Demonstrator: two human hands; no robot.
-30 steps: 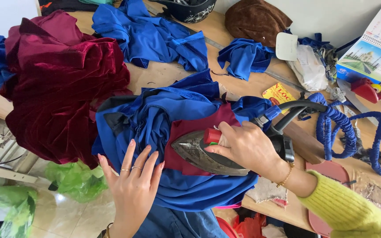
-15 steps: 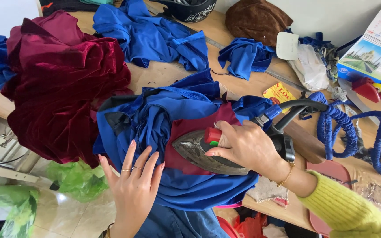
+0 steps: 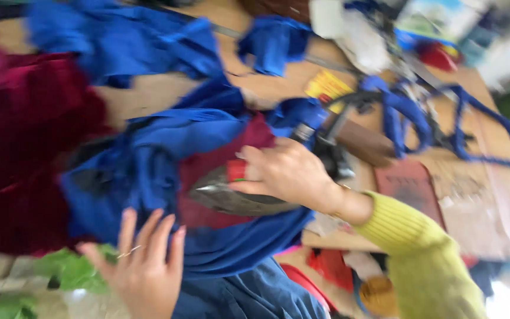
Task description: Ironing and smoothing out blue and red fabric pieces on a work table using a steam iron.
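At the far left a heap of dark red velvet [image 3: 25, 153] lies on the wooden worktable [image 3: 149, 100], touching the bundled royal-blue garment [image 3: 149, 171] in the middle. The left hand [image 3: 146, 269] is spread flat, fingers splayed and closed on nothing — its fingertips rest on the near lower edge of that blue cloth, a thin ring just visible on one finger.

Just right of it, on a maroon panel [image 3: 213, 171] framed by the blue, sits the flat iron [image 3: 237, 198]. Its long axis runs roughly left to right, the pointed tip aimed left toward the bunched blue folds and the heel under the right hand [image 3: 287, 174]. That hand is wrapped over the top of the iron near a red control, gripping it; the handle itself is covered by the fingers. So the iron lies up and to the right of the left hand, with the tip nearest to it.

Further right, a yellow knitted sleeve [image 3: 420, 248] and a blue cord [image 3: 438, 118] looping over the table — all smeared by motion blur, so small items at the far edge cannot be made out.
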